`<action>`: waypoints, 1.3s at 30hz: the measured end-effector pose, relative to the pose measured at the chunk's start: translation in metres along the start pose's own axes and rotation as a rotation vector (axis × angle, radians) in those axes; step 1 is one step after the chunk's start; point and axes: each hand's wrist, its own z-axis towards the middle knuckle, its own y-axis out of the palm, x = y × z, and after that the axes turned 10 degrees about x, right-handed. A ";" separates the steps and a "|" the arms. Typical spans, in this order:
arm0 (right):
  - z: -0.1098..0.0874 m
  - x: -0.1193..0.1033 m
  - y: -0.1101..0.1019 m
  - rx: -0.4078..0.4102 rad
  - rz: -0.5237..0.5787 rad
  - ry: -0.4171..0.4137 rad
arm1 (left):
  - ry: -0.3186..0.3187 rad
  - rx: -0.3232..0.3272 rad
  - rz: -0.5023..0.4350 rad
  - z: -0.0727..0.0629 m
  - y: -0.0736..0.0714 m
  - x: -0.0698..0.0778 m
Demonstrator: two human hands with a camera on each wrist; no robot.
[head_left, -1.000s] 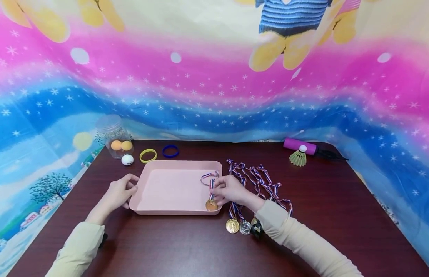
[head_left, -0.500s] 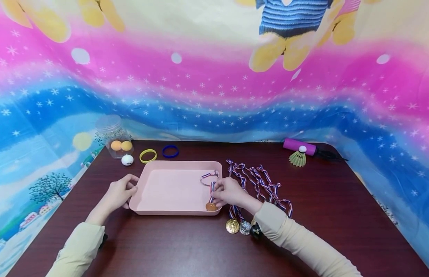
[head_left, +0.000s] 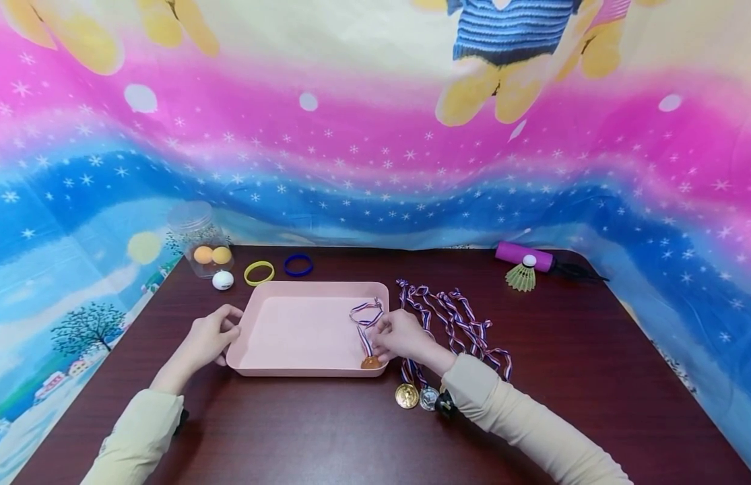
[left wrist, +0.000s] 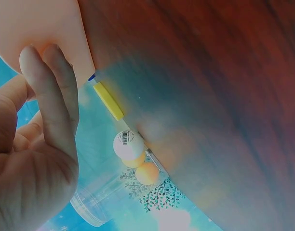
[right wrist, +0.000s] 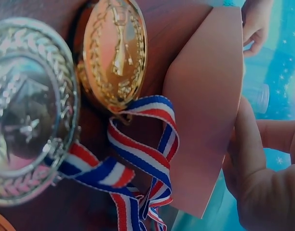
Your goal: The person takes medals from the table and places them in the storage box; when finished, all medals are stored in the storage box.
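My left hand holds the left edge of a shallow pink tray; in the left wrist view its fingertips lie against the outer wall. At the tray's right rim is my right hand, fingers loosely bent above the inside corner. A bronze-coloured medal lies in that corner, its striped ribbon just left of the fingertips. Whether a fingertip still touches the ribbon's loop is hard to see. Beside the tray lie a gold medal and a silver medal, near my right wrist.
Tangled red, white and blue ribbons spread right of the tray. Behind stand a clear jar with orange balls, a white ball, a yellow wristband and a blue one. A shuttlecock and purple-barrelled pump lie at back right.
The medal's ribbon has slipped from under my right fingertips and slackened leftward into the tray. The medal has tipped flatter. My left hand and the tray stay put.
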 end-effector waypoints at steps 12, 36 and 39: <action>0.001 0.000 -0.001 -0.006 -0.004 0.037 | 0.001 -0.001 -0.005 -0.001 -0.001 0.001; -0.004 0.001 -0.016 -0.092 0.059 0.031 | -0.002 -0.006 -0.007 -0.001 0.000 0.002; -0.005 0.003 -0.021 -0.124 0.100 0.046 | -0.002 -0.006 -0.004 -0.001 0.000 0.001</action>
